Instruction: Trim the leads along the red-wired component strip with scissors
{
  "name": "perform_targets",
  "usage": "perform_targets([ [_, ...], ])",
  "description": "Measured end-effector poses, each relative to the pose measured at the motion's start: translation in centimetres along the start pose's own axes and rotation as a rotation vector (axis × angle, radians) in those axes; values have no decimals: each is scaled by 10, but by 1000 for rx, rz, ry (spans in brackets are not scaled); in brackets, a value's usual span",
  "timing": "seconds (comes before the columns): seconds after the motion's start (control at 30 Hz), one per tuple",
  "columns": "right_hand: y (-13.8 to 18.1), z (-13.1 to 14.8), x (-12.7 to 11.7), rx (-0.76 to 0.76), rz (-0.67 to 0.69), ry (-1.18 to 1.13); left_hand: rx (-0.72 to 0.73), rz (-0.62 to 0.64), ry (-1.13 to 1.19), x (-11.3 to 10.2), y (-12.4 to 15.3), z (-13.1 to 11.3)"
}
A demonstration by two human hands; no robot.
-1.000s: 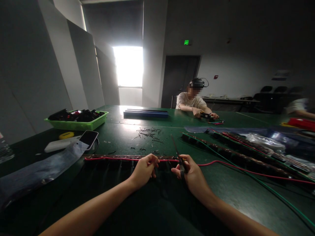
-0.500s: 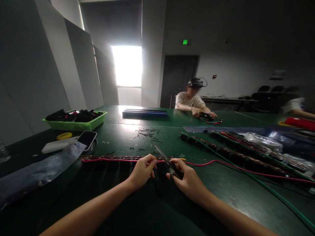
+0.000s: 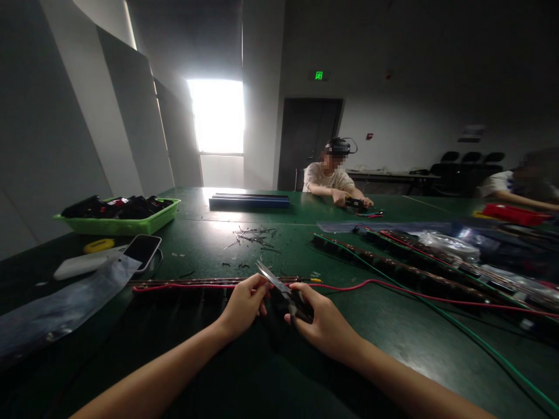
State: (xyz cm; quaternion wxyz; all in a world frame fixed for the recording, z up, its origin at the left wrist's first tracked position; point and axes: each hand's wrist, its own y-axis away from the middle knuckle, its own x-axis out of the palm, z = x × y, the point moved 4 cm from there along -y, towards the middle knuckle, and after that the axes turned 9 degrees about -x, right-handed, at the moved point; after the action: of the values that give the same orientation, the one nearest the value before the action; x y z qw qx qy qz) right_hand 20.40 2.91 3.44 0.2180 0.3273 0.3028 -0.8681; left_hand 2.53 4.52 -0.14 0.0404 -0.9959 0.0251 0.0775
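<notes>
In my right hand (image 3: 326, 321) is a pair of scissors (image 3: 279, 284), its fingers closed around the dark handles. The blades point up and left, passing just beside the fingertips of my left hand (image 3: 244, 304). That hand is closed in a pinch; what lies between thumb and finger is too small to make out. Both hands are over a long dark strip with copper-coloured lines (image 3: 174, 283). A red wire (image 3: 367, 283) runs along the strip and off to the right. Short black offcuts (image 3: 253, 237) lie in a loose pile beyond.
At the left are a green basket (image 3: 126, 226) of black parts, a phone (image 3: 142, 253) and a plastic bag (image 3: 78, 302). More strips (image 3: 393, 265) and a green wire (image 3: 463, 331) occupy the right. A blue bar (image 3: 248, 202) lies far back; a co-worker (image 3: 329, 177) sits across the table.
The scissors have swung left, so their blades now lie close against my left fingertips. My view has turned slightly right. The left hand keeps its pinch.
</notes>
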Motion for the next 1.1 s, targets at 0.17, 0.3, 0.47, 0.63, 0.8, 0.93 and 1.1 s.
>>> perform_targets([
  [0.17,3,3,0,-14,26,60,-25,-3,-2,0,1,0],
  [0.3,2,-1,-1,26,49,101,-8,-10,-19,-1,0,0],
  [0.47,-1,-6,-3,27,75,103,23,6,-27,-1,-1,0],
  [0.63,-2,-9,-4,31,80,101,4,-16,-13,-2,1,-1],
  [0.8,-1,-13,-3,63,79,150,-3,-10,16,-1,4,-4],
  [0.93,0,-15,-1,66,80,184,-13,-5,0,-1,4,-5],
  [1.1,0,-16,0,59,74,183,-23,-3,-22,-1,3,-4],
])
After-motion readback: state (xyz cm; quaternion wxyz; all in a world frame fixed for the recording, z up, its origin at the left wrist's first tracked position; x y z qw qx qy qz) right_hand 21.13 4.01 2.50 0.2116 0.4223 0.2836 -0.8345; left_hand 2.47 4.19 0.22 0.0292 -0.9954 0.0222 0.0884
